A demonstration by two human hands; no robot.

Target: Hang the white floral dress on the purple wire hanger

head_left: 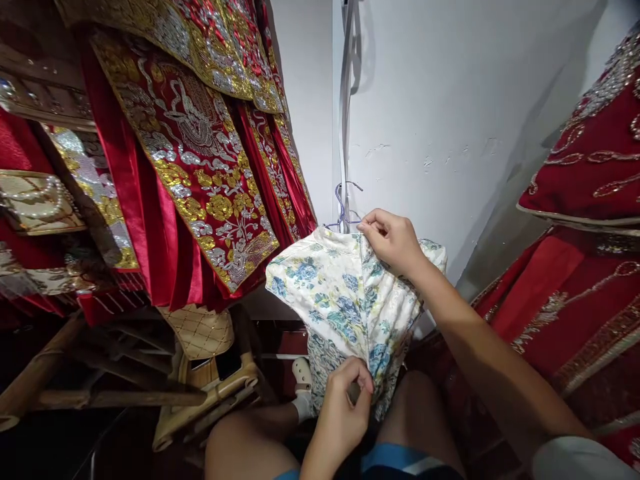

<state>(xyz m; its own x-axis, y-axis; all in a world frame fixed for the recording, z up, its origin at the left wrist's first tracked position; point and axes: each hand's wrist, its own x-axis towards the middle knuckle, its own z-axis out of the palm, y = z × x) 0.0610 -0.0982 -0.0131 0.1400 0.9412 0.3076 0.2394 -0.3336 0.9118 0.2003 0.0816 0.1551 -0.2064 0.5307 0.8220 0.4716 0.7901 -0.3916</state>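
A white blouse with blue and yellow flowers (340, 293) hangs in front of me on a thin purple hanger (342, 208). Up at the neckline, my right hand (393, 241) pinches the edge of the blouse's front opening. Lower down, my left hand (347, 393) has thumb and fingers pinched on the same front edge, near the bottom of the opening. The edge runs nearly straight between both hands. Darker patterned cloth (325, 367) shows below the pale front. Whatever small part lies under the fingertips is hidden.
Red garments with gold and silver embroidery (200, 167) hang at the left. More beaded red garments (590, 160) hang at the right. A bamboo chair (200, 407) stands at lower left, with a dark phone-like object (229, 363) on it. Behind is a white wall (450, 87).
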